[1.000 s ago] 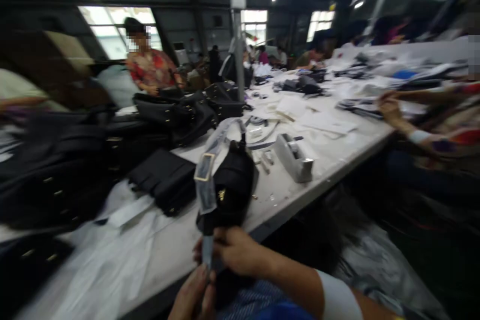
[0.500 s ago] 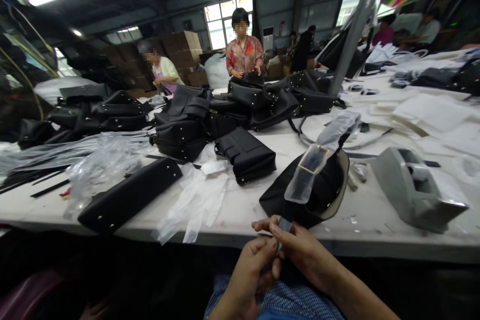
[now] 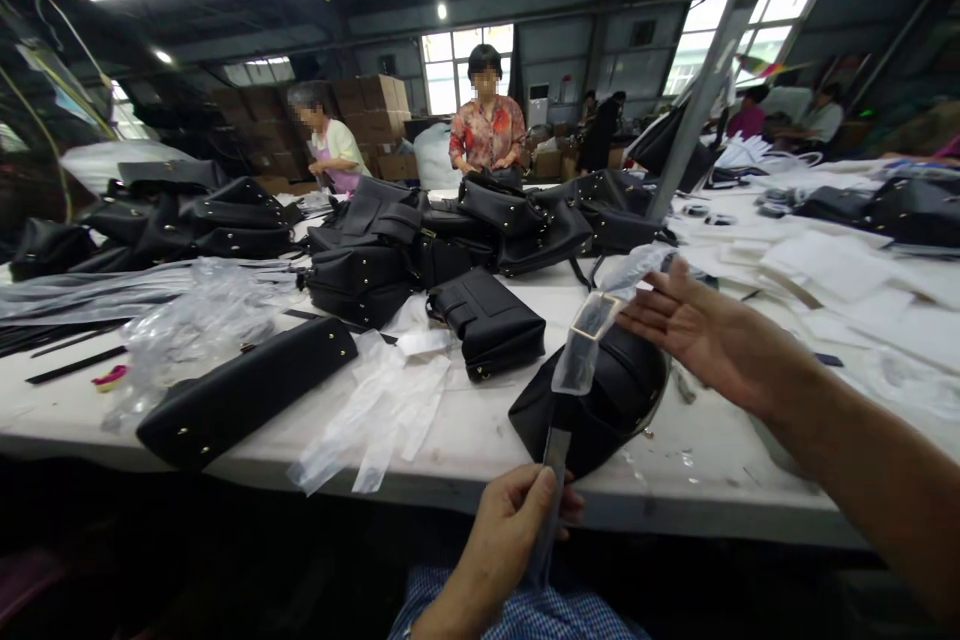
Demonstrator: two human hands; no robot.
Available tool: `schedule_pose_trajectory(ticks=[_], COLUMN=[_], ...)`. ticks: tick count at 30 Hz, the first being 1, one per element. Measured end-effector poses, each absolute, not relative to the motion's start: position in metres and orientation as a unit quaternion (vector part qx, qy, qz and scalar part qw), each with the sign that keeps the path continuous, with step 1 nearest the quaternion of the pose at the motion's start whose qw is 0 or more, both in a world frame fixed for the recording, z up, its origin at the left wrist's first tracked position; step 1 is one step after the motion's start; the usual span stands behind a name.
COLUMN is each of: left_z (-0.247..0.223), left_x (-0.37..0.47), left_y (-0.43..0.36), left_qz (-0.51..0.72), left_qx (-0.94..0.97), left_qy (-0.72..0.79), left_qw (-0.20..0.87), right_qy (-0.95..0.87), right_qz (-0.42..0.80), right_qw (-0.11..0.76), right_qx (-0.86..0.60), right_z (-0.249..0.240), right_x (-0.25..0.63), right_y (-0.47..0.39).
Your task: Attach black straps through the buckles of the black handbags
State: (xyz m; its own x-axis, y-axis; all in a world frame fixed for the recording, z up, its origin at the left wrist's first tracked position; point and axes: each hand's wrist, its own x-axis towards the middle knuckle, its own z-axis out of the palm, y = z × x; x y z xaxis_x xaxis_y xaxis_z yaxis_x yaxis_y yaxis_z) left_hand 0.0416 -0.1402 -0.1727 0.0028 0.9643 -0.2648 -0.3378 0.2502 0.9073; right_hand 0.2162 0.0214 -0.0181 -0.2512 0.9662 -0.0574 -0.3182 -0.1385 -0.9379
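My left hand [image 3: 517, 510] pinches a dark strap in clear plastic [image 3: 555, 450] between thumb and fingers, just off the table's front edge. Beyond it a black handbag [image 3: 574, 430] lies tilted on the table. Across that bag rests a rectangular gold-tone buckle [image 3: 596, 315] with a clear plastic sleeve [image 3: 576, 365] around it. My right hand [image 3: 697, 330] is raised at the bag's right side, fingers stretched out, close to the plastic wrapping above the buckle. Whether its fingertips touch the wrapping, I cannot tell.
Several black handbags [image 3: 364, 275] are piled along the middle of the white table [image 3: 480, 420]. Crumpled plastic [image 3: 202, 320] and white film strips [image 3: 375, 410] lie at left. A metal post [image 3: 694, 110] rises at right. My right forearm mostly hides the grey tape dispenser. A co-worker [image 3: 487, 125] stands opposite.
My right hand has left my left hand, moving up and right to the bag's plastic-wrapped part, and its fingers have opened. My left hand keeps hold of the strap, now held more upright.
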Motion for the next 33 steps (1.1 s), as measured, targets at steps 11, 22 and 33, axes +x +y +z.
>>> schedule_pose_trajectory(ticks=[11, 22, 33], left_z=[-0.145, -0.147, -0.175], left_x=[0.060, 0.010, 0.024], left_y=[-0.129, -0.111, -0.097], left_qz=[0.519, 0.564, 0.520], left_qx=[0.487, 0.546, 0.565], left_qy=[0.409, 0.607, 0.606], left_qw=[0.571, 0.122, 0.210], right_qy=[-0.555, -0.800, -0.812], right_qz=[0.581, 0.190, 0.253], right_qw=[0.444, 0.267, 0.234], right_qx=[-0.396, -0.502, -0.471], right_z=[0.068, 0.121, 0.095], right_x=[0.200, 0.225, 0.246], right_y=[0.043, 0.073, 0.092])
